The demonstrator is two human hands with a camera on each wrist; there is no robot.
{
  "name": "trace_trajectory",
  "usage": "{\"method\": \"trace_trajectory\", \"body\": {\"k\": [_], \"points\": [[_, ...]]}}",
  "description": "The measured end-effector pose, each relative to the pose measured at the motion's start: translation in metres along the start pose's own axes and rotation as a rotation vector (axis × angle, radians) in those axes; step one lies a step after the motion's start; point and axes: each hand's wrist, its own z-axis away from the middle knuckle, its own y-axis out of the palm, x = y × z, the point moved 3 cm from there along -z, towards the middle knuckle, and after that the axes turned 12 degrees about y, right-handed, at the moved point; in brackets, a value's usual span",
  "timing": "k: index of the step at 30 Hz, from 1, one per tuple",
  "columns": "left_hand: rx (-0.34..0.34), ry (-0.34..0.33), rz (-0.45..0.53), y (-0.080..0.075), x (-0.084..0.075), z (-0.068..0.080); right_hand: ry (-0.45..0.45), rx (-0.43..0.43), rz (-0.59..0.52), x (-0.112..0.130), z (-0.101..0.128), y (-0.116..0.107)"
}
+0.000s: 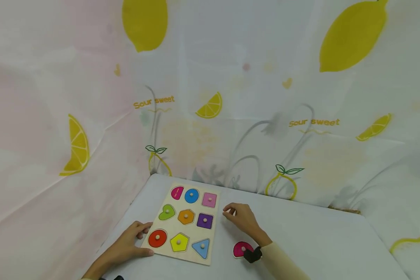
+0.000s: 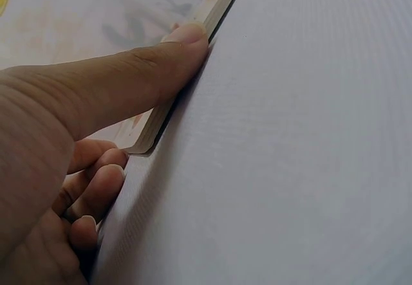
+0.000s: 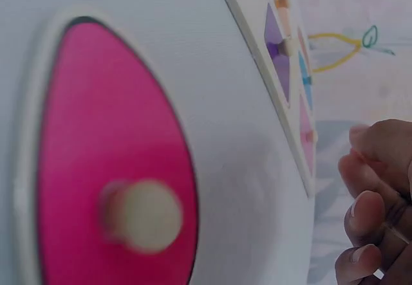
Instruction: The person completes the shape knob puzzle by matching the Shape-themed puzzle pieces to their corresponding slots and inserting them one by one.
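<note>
A wooden shape puzzle board (image 1: 190,229) lies on the white table, holding several coloured knobbed pieces, such as the red circle (image 1: 157,238) and pink square (image 1: 209,200). Its top-left magenta half-round recess (image 1: 177,193) has no knob and shows pale marks. My left hand (image 1: 127,243) holds the board's near-left corner; in the left wrist view the thumb (image 2: 141,73) lies along the near edge and the curled fingers are by the side. My right hand (image 1: 243,218) hovers right of the board, fingers loosely bent around nothing. Below it lies a magenta half-round puzzle piece (image 3: 116,143), knob up.
The white table (image 1: 318,241) extends to the right. A lemon-printed cloth (image 1: 231,97) hangs behind and at the left. A black strap device (image 1: 252,254) on the right wrist partly covers the loose piece in the head view.
</note>
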Motion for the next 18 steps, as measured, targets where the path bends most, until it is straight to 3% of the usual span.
{"method": "trace_trajectory", "body": {"k": [5, 11, 18], "points": [[0.003, 0.009, 0.004, -0.001, -0.001, 0.002, 0.049, -0.002, -0.032, -0.018, 0.035, -0.02], [0.013, -0.015, 0.008, -0.001, -0.002, 0.002, 0.162, 0.069, -0.086, -0.034, 0.072, -0.031], [0.001, -0.012, -0.013, -0.002, -0.005, 0.001, 0.196, 0.103, -0.12, -0.036, 0.096, -0.042]]}}
